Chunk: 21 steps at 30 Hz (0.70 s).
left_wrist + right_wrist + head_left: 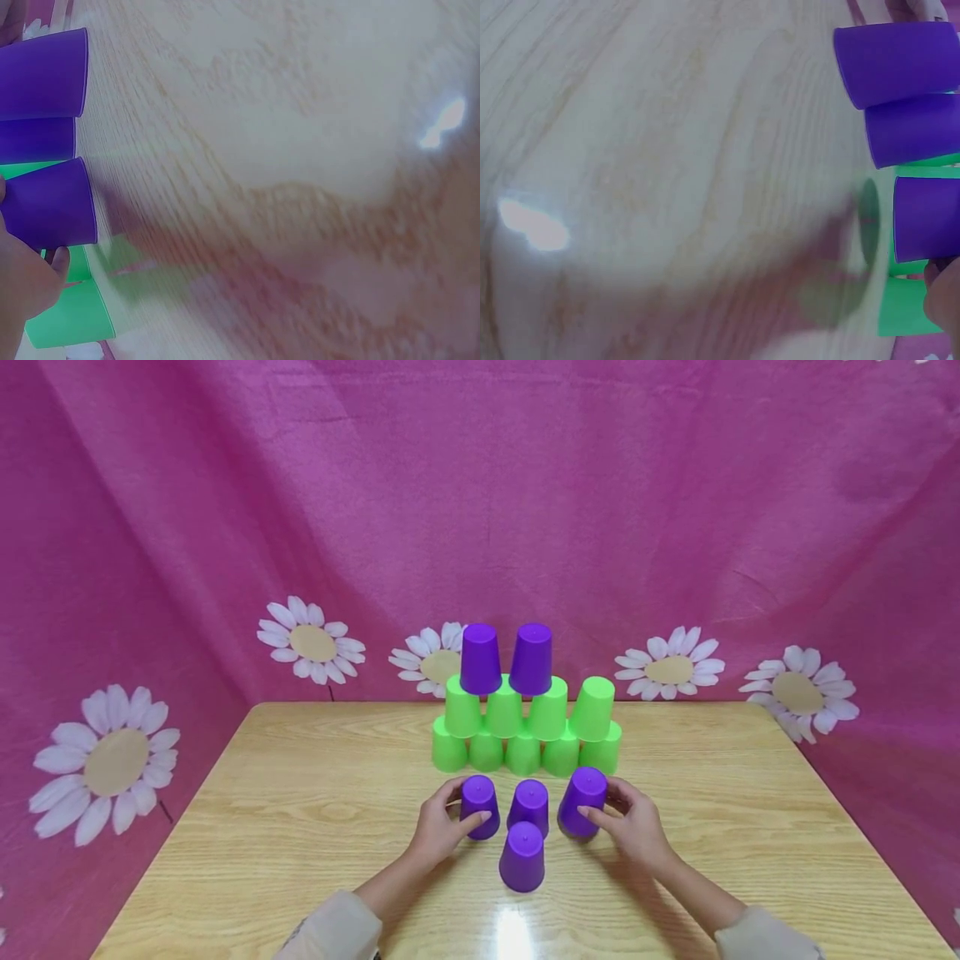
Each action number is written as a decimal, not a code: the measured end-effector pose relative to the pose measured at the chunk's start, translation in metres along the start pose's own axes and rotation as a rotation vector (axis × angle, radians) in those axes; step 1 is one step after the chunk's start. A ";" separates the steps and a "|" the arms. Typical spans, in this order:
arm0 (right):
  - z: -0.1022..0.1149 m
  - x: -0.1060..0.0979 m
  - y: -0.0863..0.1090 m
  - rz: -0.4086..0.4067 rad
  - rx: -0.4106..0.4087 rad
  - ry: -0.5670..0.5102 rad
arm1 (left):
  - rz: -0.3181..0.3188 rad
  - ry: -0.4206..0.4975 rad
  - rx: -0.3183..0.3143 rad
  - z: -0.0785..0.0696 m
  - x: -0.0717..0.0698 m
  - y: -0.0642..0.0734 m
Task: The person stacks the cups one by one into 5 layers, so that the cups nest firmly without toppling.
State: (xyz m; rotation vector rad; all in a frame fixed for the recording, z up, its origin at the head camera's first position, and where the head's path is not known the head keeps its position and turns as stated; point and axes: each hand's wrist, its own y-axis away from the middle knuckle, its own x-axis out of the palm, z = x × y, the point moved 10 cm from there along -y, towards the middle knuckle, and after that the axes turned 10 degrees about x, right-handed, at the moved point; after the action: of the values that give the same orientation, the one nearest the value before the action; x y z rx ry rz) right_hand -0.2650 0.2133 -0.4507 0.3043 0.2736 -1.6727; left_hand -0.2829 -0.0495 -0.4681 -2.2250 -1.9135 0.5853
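Observation:
My left hand (439,827) grips an upside-down purple cup (480,807) on the left, thumb in front and fingers around its far side. On the right, another upside-down purple cup (582,802), leaning slightly, is held by my right hand (636,829) between thumb and fingers; it looks just off the table in the right wrist view. Between the hands stands a purple cup (529,807), with one more purple cup (522,857) nearer me. Behind them rise two rows of upside-down green cups (522,754), topped by two purple cups (480,660) toward the left.
The wooden table (337,777) extends to both sides of the cups. A pink cloth (487,527) with white daisies hangs behind and beside it. Light glares off the table (513,935) near its front. The green cup (594,708) at the upper row's right end carries nothing.

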 end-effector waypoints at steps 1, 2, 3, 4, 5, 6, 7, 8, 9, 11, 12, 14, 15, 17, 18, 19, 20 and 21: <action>0.003 -0.002 0.000 -0.007 -0.011 0.009 | 0.001 0.003 0.004 0.000 0.000 0.000; 0.006 -0.004 0.000 -0.015 -0.019 0.016 | 0.002 0.005 0.004 0.000 0.000 0.000; 0.008 -0.006 -0.001 -0.022 -0.028 0.022 | 0.003 0.003 0.007 0.000 0.000 0.000; 0.011 -0.008 -0.001 -0.025 -0.035 0.022 | 0.004 0.001 0.006 0.000 0.000 0.000; 0.013 -0.010 -0.002 -0.028 -0.040 0.020 | 0.005 -0.003 0.008 0.001 0.001 0.000; 0.016 -0.012 -0.003 -0.029 -0.042 0.019 | 0.006 -0.005 0.007 0.001 0.000 0.000; 0.018 -0.013 -0.004 -0.033 -0.048 0.017 | 0.009 -0.013 0.013 0.002 0.000 0.000; 0.021 -0.015 -0.005 -0.037 -0.051 0.012 | 0.010 -0.016 0.015 0.002 0.000 0.000; 0.024 -0.017 -0.006 -0.042 -0.057 0.008 | 0.012 -0.019 0.020 0.002 0.000 0.000; 0.030 -0.021 -0.008 -0.052 -0.072 -0.002 | 0.016 -0.026 0.025 0.002 0.000 0.000; 0.033 -0.022 -0.008 -0.056 -0.081 -0.005 | 0.017 -0.027 0.022 0.002 0.001 0.000; 0.040 -0.026 -0.009 -0.063 -0.098 -0.015 | 0.017 -0.025 0.018 0.002 0.001 0.000; 0.043 -0.027 -0.009 -0.065 -0.107 -0.016 | 0.019 -0.028 0.017 0.002 0.001 -0.001; 0.048 -0.029 -0.010 -0.068 -0.117 -0.014 | 0.022 -0.031 0.017 0.003 0.001 -0.001; 0.051 -0.030 -0.010 -0.069 -0.120 -0.013 | 0.023 -0.034 0.016 0.003 0.001 -0.001; 0.053 -0.031 -0.011 -0.069 -0.123 -0.012 | 0.023 -0.037 0.017 0.003 0.001 -0.001; 0.056 -0.032 -0.012 -0.070 -0.126 -0.009 | 0.024 -0.039 0.016 0.004 0.001 -0.001; 0.059 -0.033 -0.012 -0.071 -0.131 -0.005 | 0.024 -0.040 0.016 0.004 0.001 -0.001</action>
State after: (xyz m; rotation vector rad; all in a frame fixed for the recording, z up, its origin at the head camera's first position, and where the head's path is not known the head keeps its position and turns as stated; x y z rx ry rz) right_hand -0.2756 0.2246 -0.3841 0.1935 0.3924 -1.7167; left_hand -0.2853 -0.0489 -0.4715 -2.2462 -1.8963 0.6516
